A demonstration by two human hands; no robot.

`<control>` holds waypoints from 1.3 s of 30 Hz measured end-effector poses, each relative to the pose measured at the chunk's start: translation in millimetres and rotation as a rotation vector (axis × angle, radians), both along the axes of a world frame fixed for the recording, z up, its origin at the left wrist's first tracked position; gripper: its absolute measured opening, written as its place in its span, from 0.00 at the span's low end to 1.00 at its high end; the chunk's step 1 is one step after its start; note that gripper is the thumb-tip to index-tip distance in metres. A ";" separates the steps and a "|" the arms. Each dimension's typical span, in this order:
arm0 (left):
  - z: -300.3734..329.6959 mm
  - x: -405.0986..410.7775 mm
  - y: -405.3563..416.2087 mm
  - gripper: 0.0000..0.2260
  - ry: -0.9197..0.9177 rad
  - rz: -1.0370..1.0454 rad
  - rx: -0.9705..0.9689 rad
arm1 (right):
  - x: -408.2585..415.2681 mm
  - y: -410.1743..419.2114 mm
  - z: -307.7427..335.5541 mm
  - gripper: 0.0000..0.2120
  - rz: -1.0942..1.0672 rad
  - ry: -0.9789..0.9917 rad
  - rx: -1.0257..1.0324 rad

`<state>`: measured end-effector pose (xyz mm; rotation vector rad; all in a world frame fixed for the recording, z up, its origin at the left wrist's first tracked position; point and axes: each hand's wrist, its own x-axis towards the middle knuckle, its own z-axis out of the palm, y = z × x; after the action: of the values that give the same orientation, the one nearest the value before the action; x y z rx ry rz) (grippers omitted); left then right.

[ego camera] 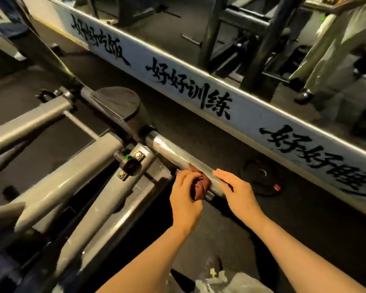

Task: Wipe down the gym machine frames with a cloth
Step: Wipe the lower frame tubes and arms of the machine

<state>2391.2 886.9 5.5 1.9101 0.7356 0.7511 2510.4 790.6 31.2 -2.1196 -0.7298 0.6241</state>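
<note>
A shiny chrome bar (pixel 173 152) sticks out from the grey gym machine frame (pixel 76 178) toward the lower right. My left hand (pixel 185 197) grips a bunched dark red cloth (pixel 200 186) and holds it against the bar's free end. My right hand (pixel 237 191) lies over the same end of the bar from the right, fingers laid along the metal, just beside the cloth. Part of the cloth is hidden under my left fingers.
A black padded roller (pixel 118 102) sits on the frame beyond the bar. A spring-loaded pin knob (pixel 128 162) sticks out near the joint. A black weight plate (pixel 261 175) lies on the dark floor by a mirror wall's white lettered base strip (pixel 199 92).
</note>
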 end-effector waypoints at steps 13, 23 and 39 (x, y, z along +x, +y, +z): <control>32.4 11.4 33.9 0.21 0.049 -0.001 0.046 | -6.9 -12.9 10.6 0.21 -0.015 0.071 0.002; 35.2 0.3 -0.1 0.16 -0.212 -0.163 -0.542 | -20.2 -26.9 30.7 0.31 -0.003 0.090 0.233; 14.8 -11.2 83.9 0.30 0.309 0.166 -0.085 | -25.4 26.7 12.0 0.34 0.426 -0.652 -0.321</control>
<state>2380.0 970.9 20.3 1.9250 1.1103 0.5184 2485.0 817.3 43.2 -2.5093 -1.5553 0.2581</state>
